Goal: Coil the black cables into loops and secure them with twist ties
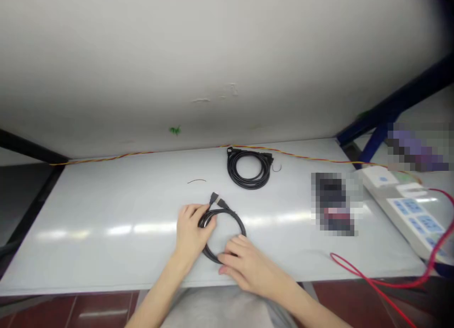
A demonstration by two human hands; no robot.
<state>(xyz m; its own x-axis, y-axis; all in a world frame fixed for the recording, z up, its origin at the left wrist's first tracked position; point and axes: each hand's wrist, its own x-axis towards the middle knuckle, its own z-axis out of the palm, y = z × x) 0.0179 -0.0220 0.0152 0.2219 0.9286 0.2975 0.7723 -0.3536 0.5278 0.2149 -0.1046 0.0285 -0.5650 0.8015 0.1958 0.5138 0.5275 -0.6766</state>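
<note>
Fingers of the right hand (246,266) curl together over the near bottom of a black coiled cable (238,224), with the wrist angled in from the lower right. The left hand (191,231) comes in from the lower left, its fingers clamped over the coil's upper left strands. The roughly round coil sits between both hands on a white bench (106,257), and its two black plugs (218,200) lie side by side, pointing away from the person and slightly left. Farther back lies a second black cable coil (232,172), with a thin dark wire (196,180) to its left. To the right are a pixelated object (333,205), a red wire (354,276) and a white power strip with blue switches (411,214). A twisted red-and-yellow wire (283,153) runs along the bench's far edge.
</note>
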